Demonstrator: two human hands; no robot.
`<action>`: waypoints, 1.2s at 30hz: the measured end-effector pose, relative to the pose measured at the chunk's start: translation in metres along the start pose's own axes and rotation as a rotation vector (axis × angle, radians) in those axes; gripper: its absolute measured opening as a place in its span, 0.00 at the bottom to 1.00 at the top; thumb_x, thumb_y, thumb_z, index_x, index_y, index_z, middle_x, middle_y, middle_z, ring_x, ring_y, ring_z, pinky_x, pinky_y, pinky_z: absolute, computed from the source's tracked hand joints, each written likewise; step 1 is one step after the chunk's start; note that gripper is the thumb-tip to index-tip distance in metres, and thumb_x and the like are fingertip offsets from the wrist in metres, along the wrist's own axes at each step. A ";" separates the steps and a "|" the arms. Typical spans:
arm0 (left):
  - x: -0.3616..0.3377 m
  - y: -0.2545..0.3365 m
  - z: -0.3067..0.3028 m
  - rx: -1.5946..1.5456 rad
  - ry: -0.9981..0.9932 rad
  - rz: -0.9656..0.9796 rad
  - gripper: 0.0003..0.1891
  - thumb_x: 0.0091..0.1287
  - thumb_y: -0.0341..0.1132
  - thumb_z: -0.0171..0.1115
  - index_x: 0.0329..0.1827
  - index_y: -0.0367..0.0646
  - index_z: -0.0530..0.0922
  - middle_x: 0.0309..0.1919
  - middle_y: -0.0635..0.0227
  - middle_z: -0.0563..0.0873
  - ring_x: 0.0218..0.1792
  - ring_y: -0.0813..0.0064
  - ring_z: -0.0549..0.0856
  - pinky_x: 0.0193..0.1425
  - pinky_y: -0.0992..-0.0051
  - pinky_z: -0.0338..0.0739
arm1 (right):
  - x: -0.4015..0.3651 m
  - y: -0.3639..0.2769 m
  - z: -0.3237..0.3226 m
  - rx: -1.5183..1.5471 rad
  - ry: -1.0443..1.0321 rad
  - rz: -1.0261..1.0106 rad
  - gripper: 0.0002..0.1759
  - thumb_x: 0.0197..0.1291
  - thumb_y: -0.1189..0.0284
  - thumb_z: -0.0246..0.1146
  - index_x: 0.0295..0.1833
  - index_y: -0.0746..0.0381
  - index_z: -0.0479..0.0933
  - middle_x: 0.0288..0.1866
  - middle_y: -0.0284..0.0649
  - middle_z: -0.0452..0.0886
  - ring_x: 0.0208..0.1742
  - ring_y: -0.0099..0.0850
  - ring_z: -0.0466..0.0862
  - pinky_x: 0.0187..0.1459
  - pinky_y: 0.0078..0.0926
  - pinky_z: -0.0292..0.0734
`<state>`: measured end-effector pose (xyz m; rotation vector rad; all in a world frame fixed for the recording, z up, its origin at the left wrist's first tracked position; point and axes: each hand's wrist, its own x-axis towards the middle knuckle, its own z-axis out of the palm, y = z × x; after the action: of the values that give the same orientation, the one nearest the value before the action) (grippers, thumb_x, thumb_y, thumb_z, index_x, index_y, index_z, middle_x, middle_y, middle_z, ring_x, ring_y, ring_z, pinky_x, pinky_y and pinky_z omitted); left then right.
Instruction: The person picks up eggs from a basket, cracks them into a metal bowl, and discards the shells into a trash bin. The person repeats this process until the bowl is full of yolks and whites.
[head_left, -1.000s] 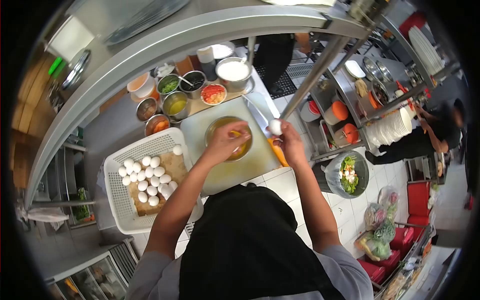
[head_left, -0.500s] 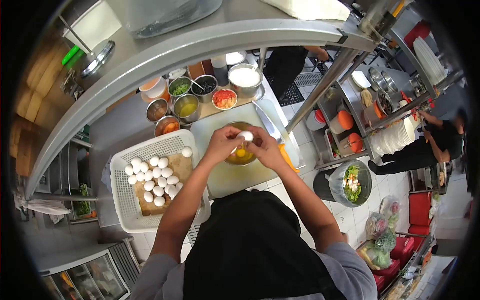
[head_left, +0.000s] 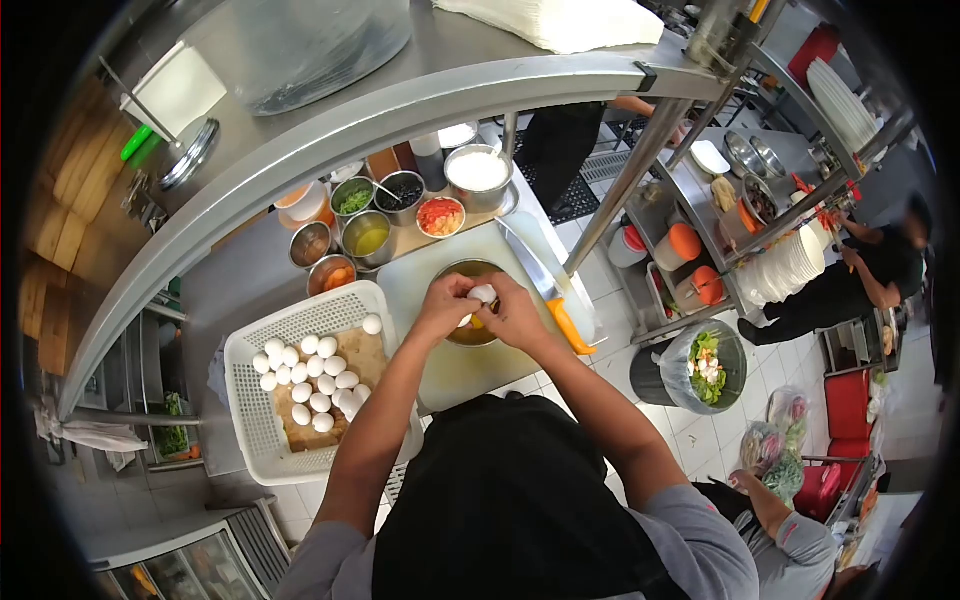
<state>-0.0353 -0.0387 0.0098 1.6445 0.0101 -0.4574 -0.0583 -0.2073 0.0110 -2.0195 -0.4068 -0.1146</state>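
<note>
Over a metal bowl, my left hand and my right hand hold a white egg between their fingertips. Whether its shell is whole or parted is hard to make out, since fingers cover much of it. Yellow egg shows in the bowl below; my hands hide the rest of its inside. The bowl stands on a pale cutting board. To the right of the bowl lies a large knife with a yellow-orange handle. Several white eggs sit in a white perforated basket at the left.
Behind the board are containers of chopped greens, red and yellow pieces, yellow liquid and white contents. A shelf rail arches above. A lined bin stands right. Co-workers are at the right and lower right.
My hands have turned the egg slightly and their fingers have shifted around it. A co-worker's arm and shoulder have come into view at the lower right. The whole view has shifted a little.
</note>
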 end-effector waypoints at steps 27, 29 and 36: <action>0.013 -0.007 -0.022 0.280 0.056 0.293 0.14 0.58 0.21 0.64 0.48 0.34 0.81 0.34 0.69 0.86 0.35 0.82 0.83 0.39 0.80 0.77 | 0.016 0.021 -0.014 -0.243 -0.069 -0.382 0.32 0.45 0.86 0.59 0.61 0.58 0.76 0.62 0.41 0.76 0.63 0.47 0.76 0.61 0.41 0.77; 0.012 -0.003 -0.025 0.333 0.067 0.295 0.14 0.58 0.21 0.64 0.48 0.34 0.81 0.34 0.69 0.86 0.35 0.82 0.83 0.39 0.80 0.77 | 0.015 0.014 -0.015 -0.279 -0.098 -0.395 0.33 0.44 0.86 0.60 0.62 0.57 0.76 0.63 0.41 0.75 0.65 0.46 0.75 0.62 0.41 0.76; 0.025 0.030 -0.011 0.199 0.008 0.128 0.13 0.57 0.28 0.71 0.45 0.33 0.83 0.34 0.65 0.87 0.34 0.79 0.85 0.37 0.79 0.80 | 0.010 0.022 0.008 0.382 0.128 -0.001 0.28 0.54 0.85 0.60 0.63 0.61 0.75 0.62 0.45 0.77 0.61 0.40 0.79 0.61 0.37 0.76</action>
<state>-0.0008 -0.0383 0.0320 1.8301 -0.1381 -0.3634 -0.0423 -0.2073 -0.0085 -1.6263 -0.3209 -0.1532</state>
